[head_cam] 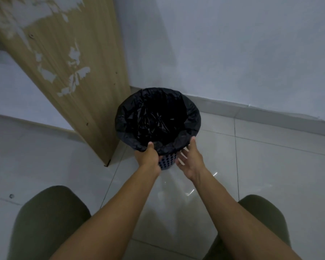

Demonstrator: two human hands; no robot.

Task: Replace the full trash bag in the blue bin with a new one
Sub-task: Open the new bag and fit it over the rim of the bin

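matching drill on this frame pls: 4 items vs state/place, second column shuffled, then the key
Items
1. left hand
2. right hand
3. black trash bag
4. wooden panel

States
A. lines the blue bin, folded over its rim
B. open, fingers spread beside the bin
C. grips the bag's near rim
D. left of the bin, veneer peeling

Pairs: 1-C, 2-B, 3-A, 4-D

Home room corner, glossy tiled floor [270,166], worn wooden panel [73,72]
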